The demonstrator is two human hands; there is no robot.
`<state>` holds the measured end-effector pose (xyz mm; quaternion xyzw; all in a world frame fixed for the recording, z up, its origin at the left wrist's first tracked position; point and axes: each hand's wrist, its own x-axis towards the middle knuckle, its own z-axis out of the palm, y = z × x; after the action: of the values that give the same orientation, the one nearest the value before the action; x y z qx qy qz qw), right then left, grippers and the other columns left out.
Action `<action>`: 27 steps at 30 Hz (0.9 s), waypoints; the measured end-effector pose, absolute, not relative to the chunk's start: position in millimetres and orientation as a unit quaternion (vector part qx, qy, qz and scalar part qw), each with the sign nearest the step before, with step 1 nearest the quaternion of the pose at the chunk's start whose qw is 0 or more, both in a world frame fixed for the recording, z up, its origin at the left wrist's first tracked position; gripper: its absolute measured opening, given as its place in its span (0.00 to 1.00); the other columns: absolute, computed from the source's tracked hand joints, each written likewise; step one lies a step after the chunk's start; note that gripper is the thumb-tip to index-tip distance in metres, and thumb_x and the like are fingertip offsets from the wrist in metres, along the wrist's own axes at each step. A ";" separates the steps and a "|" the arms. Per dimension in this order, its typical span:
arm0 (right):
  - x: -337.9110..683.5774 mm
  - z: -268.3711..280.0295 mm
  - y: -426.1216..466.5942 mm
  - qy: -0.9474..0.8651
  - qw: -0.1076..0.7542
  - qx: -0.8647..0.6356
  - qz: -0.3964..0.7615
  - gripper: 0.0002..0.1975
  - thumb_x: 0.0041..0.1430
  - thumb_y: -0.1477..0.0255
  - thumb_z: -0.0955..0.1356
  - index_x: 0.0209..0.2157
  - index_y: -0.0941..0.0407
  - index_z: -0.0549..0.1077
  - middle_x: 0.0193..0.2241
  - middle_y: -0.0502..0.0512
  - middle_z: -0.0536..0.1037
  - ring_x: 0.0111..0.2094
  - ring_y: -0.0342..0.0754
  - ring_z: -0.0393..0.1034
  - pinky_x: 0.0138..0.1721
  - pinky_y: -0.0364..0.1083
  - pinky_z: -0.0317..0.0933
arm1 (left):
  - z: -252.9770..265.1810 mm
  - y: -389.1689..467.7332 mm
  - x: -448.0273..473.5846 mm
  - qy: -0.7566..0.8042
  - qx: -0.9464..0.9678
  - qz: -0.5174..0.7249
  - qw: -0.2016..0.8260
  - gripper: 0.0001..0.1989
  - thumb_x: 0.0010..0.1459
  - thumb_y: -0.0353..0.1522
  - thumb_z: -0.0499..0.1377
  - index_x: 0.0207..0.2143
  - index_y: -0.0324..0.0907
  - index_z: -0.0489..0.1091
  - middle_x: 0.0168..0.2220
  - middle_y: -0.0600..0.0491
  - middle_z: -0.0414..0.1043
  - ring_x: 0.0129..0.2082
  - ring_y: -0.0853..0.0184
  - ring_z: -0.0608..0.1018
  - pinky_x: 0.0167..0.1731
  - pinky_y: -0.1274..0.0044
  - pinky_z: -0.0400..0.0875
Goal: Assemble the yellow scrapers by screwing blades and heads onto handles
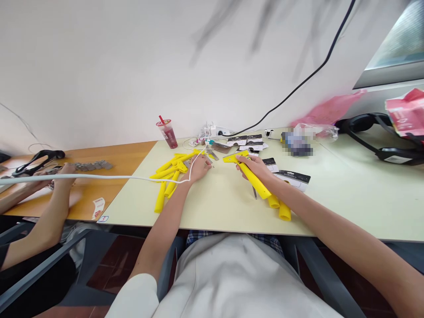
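Note:
My right hand is closed around a yellow scraper, its wide head pointing left and its hollow handle slanting down to the right. On the table, my left hand has its fingers bent together by some small metal pieces; anything in its fingertips is too small to make out. Beside that hand lies a pile of yellow scraper handles. Under my right forearm rest more yellow handles, partly covered, near a thin dark screwdriver-like tool.
Black-and-white packaging cards lie at the right. A cup with a red drink and a power strip stand near the wall. One white cable crosses before my left arm. A co-worker's hands work at the wooden table at left.

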<state>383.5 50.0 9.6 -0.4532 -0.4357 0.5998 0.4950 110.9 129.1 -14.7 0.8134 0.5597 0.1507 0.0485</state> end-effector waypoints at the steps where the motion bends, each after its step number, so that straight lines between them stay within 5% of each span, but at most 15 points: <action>1: 383.4 8.9 50.4 -0.436 0.495 -0.453 0.600 0.15 0.64 0.58 0.80 0.37 0.55 0.80 0.29 0.54 0.83 0.20 0.41 0.66 0.17 0.40 0.64 | -15.6 128.5 110.9 0.563 0.813 0.146 0.038 0.09 0.71 0.34 0.62 0.45 0.42 0.83 0.56 0.42 0.77 0.62 0.48 0.73 0.67 0.58 0.65; 8: 382.1 1.8 56.1 -0.440 0.481 -0.442 0.616 0.16 0.61 0.58 0.81 0.34 0.55 0.79 0.28 0.55 0.83 0.20 0.41 0.64 0.15 0.41 0.61 | -13.0 124.7 116.7 0.554 0.806 0.202 0.045 0.10 0.74 0.32 0.56 0.43 0.41 0.78 0.53 0.40 0.78 0.60 0.49 0.73 0.66 0.58 0.65; 13: 379.7 0.6 51.8 -0.490 0.390 -0.443 0.642 0.19 0.54 0.56 0.83 0.34 0.55 0.81 0.30 0.55 0.83 0.19 0.41 0.64 0.16 0.41 0.60 | 3.5 113.2 135.2 0.466 0.754 0.363 0.289 0.14 0.74 0.41 0.57 0.45 0.41 0.77 0.47 0.46 0.81 0.50 0.59 0.80 0.56 0.67 0.72; 18: 375.9 3.3 42.8 -0.534 0.332 -0.439 0.641 0.19 0.56 0.54 0.82 0.33 0.56 0.82 0.30 0.54 0.83 0.21 0.41 0.66 0.17 0.41 0.60 | 11.6 89.6 157.1 0.362 0.733 0.342 0.463 0.23 0.66 0.52 0.65 0.44 0.40 0.80 0.51 0.46 0.81 0.46 0.62 0.80 0.47 0.71 0.74; 27: 377.1 6.3 41.1 -0.535 0.321 -0.455 0.635 0.19 0.55 0.55 0.82 0.33 0.55 0.81 0.30 0.53 0.82 0.21 0.41 0.65 0.18 0.42 0.58 | 16.4 80.9 164.0 0.357 0.776 0.343 0.391 0.21 0.63 0.50 0.68 0.41 0.39 0.81 0.45 0.45 0.82 0.44 0.62 0.81 0.49 0.70 0.75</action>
<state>377.1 41.1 6.3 -0.4551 -0.5351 0.6354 0.3207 164.0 80.9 16.4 0.7760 0.3572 0.3428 0.3909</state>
